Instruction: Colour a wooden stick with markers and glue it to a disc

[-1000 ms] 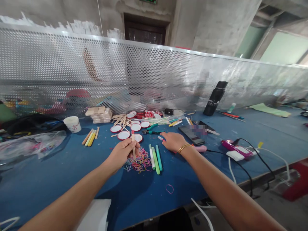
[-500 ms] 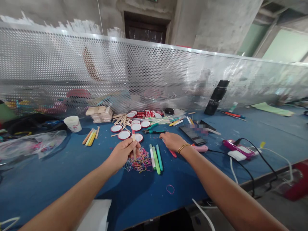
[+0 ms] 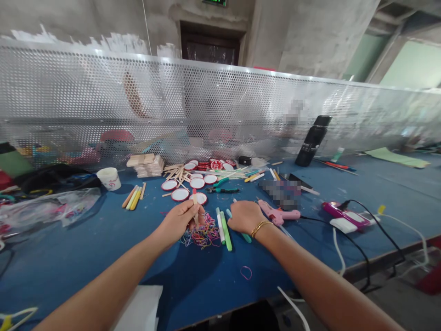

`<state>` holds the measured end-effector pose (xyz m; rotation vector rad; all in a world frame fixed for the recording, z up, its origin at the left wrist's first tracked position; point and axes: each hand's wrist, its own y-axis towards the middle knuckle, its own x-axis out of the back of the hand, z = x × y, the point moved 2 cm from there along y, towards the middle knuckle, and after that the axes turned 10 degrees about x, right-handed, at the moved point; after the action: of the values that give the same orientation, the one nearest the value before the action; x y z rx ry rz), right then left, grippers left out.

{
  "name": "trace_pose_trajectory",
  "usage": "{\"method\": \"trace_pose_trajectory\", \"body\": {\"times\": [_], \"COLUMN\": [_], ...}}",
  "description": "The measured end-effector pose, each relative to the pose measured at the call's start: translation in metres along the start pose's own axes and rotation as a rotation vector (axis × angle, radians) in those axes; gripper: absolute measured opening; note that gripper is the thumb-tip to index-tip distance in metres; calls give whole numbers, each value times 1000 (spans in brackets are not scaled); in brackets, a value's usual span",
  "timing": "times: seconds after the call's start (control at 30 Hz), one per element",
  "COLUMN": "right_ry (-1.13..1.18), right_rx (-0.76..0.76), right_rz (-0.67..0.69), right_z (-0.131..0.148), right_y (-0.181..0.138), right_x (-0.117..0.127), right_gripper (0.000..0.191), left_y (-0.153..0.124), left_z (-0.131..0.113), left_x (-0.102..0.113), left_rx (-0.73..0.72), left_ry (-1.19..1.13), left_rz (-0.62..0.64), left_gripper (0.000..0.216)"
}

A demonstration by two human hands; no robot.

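Note:
My left hand (image 3: 179, 219) is closed round a wooden craft stick (image 3: 195, 207) with a red tip, held upright over a pile of coloured rubber bands (image 3: 202, 234). My right hand (image 3: 244, 216) rests knuckles up on the blue table (image 3: 103, 248), fingers curled over the coloured marker pens (image 3: 223, 227) lying beside the bands; what it grips is hidden. A pink glue gun (image 3: 277, 213) lies just right of that hand. Round red-rimmed white discs (image 3: 180, 194) and loose wooden sticks (image 3: 175, 172) lie beyond my left hand.
A perforated metal screen (image 3: 220, 105) runs along the table's far side. A white cup (image 3: 109, 178), a stack of wood pieces (image 3: 146, 164), pliers (image 3: 220, 188), a black bottle (image 3: 312, 140), a pink device (image 3: 344, 215) with cables and a plastic bag (image 3: 48, 207) lie around.
My right hand drew back from near the pliers toward me and settled over the marker pens. The pink glue gun now shows beside it. My left hand keeps holding the stick.

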<state>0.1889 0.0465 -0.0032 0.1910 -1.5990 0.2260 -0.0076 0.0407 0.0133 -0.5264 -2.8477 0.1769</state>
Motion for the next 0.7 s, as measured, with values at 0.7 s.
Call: {"method": "trace_pose_trajectory", "body": {"times": [0.7], "right_ry": [891], "right_rx": [524], "right_rz": [-408], "right_z": [20], "right_y": [-4], "right_x": [18], "right_gripper": [11], "left_y": [12], "left_z": [12], "left_x": [12], "left_rx": [-113], "left_ry": [-28], "left_rz": [-145], "left_gripper": [26]}}
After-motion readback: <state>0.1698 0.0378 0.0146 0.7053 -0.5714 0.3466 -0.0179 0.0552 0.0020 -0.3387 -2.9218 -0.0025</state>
